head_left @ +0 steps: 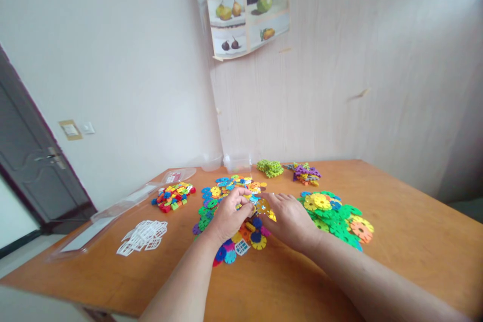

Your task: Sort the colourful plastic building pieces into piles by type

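Note:
My left hand (231, 216) and my right hand (289, 219) meet over a heap of colourful flower-shaped plastic discs (222, 192) in the middle of the wooden table (407, 231). Both hands are curled, fingertips close together, pinching small coloured pieces (260, 205) between them. More discs (251, 241) lie under and just in front of my hands, with a small white grid piece (242, 247) among them.
A joined sheet of green, yellow and orange discs (337, 214) lies right of my hands. Small red, yellow and blue blocks (173, 196) and white grid pieces (143, 235) lie left. Green (270, 167) and purple (305, 172) piles, clear tubs (237, 162) and a clear lid (124, 206) sit further off.

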Action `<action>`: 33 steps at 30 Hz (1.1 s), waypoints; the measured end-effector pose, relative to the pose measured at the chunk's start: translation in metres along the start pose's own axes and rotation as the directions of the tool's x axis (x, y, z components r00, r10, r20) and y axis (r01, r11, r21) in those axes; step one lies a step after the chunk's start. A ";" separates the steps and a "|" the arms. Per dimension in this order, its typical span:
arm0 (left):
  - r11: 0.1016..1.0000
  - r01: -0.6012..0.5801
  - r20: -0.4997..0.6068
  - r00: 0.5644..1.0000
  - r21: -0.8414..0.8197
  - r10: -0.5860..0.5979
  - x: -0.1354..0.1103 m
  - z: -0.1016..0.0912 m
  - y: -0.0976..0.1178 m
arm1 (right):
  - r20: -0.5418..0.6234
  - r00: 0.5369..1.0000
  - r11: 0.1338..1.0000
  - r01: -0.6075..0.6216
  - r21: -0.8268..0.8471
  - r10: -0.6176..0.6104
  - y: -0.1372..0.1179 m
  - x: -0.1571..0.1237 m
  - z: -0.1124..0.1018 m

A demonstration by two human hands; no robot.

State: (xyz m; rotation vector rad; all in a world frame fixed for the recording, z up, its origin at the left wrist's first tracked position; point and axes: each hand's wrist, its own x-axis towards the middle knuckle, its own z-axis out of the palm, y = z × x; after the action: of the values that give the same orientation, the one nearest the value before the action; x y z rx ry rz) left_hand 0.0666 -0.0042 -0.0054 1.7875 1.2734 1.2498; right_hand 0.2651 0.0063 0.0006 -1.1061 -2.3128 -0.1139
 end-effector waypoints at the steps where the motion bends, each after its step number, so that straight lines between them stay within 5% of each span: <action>1: 1.000 0.002 -0.047 0.999 0.027 0.000 0.002 -0.002 -0.004 | 0.002 0.999 0.999 -0.035 -0.021 0.035 0.003 0.001 -0.002; 7: 0.940 0.047 -0.267 0.962 0.338 0.048 0.011 -0.020 -0.029 | 0.040 0.974 0.966 -0.216 -0.142 0.223 0.030 0.011 -0.018; 17: 0.729 -0.030 -0.109 0.984 0.683 0.142 0.007 -0.020 -0.022 | 0.194 0.891 0.893 -0.348 -0.286 0.410 0.082 0.016 -0.041; 33: 0.625 0.058 -0.107 0.993 0.778 0.041 0.007 -0.023 -0.033 | 0.318 0.830 0.876 -0.361 -0.319 0.458 0.125 0.009 -0.049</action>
State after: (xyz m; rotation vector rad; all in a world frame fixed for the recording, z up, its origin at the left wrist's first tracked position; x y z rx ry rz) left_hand 0.0338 0.0132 -0.0227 2.2922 2.1240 0.8194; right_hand 0.3753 0.0791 0.0258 -1.8846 -2.3664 -0.0154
